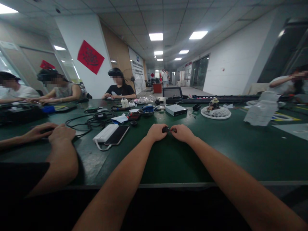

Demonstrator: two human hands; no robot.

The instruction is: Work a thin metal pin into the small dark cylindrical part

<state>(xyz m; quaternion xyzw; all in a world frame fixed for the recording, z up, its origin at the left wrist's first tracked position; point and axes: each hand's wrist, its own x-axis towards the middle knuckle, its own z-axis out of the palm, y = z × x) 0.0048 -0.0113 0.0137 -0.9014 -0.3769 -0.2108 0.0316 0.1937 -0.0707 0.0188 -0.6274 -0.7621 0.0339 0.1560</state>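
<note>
Both my arms reach forward over the green table [173, 160]. Closed fingers of my left hand [157, 132] grip a small black object [165, 129], whose exact kind is too small to tell. Just to its right, my right hand [181, 133] is pinched on a small dark piece [173, 130], facing the black object. The two hands are close together, near the middle of the view. Whether the two pieces are joined cannot be made out.
Beyond my hands lie a grey-white box [176, 110], a white fan grille [216, 113] and a blue bowl [146, 110]. Left are a phone [117, 135], a white power bank [106, 133] and black cables [90, 121]. A neighbour's hands [61, 132] rest farther left.
</note>
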